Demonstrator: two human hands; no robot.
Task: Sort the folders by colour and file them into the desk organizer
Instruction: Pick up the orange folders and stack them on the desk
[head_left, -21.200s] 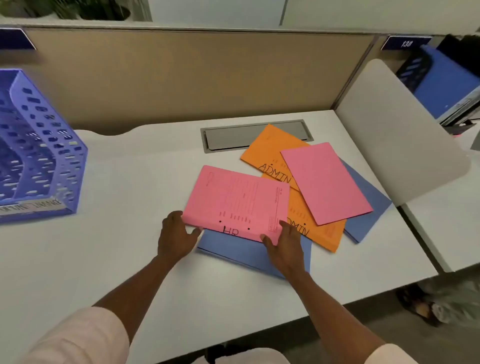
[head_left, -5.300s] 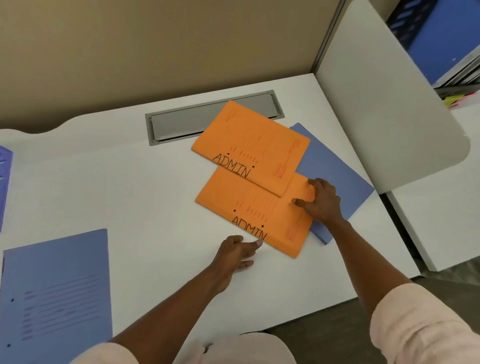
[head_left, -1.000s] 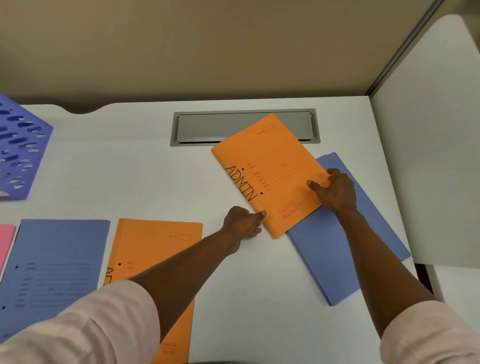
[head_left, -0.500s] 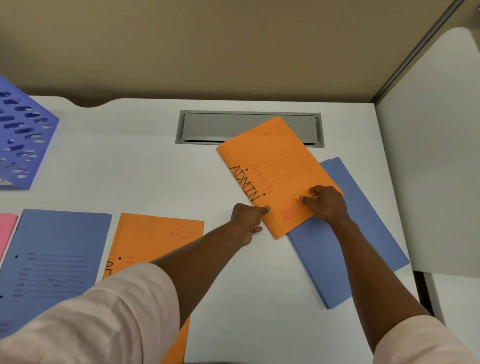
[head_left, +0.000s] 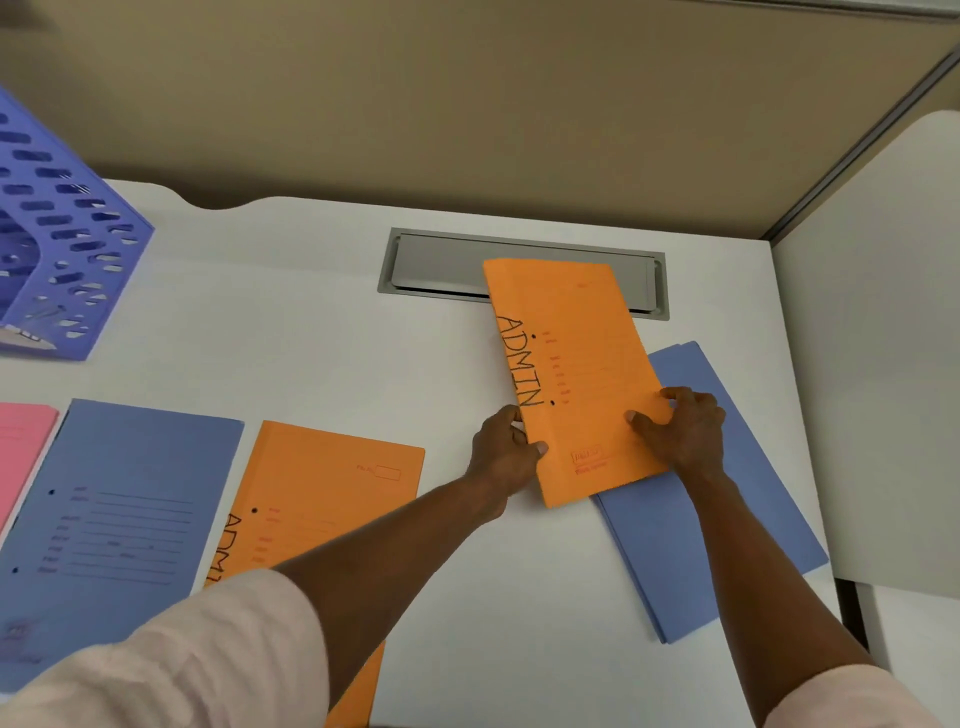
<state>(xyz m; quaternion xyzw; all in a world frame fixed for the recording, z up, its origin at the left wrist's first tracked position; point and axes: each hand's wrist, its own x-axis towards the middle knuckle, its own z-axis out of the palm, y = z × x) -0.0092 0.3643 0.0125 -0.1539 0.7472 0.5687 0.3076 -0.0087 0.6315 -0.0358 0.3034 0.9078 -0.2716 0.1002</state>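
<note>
An orange folder marked ADMIN (head_left: 576, 364) is held tilted above the white desk (head_left: 291, 338). My left hand (head_left: 504, 457) pinches its left edge and my right hand (head_left: 680, 431) grips its right edge. Under it lies a blue folder (head_left: 717, 530). On the left, flat on the desk, are a second orange ADMIN folder (head_left: 322, 499), another blue folder (head_left: 114, 519) and the edge of a pink folder (head_left: 21, 452). The purple perforated desk organizer (head_left: 62, 249) stands at the far left.
A grey cable tray lid (head_left: 441, 265) is set into the desk behind the held folder. A tan partition wall (head_left: 467, 104) runs along the back. A white divider panel (head_left: 872, 364) closes off the right side.
The orange folder has turned more upright and its far end has lifted off the blue folder. My left hand now grips its edge. The view moved slightly closer.
</note>
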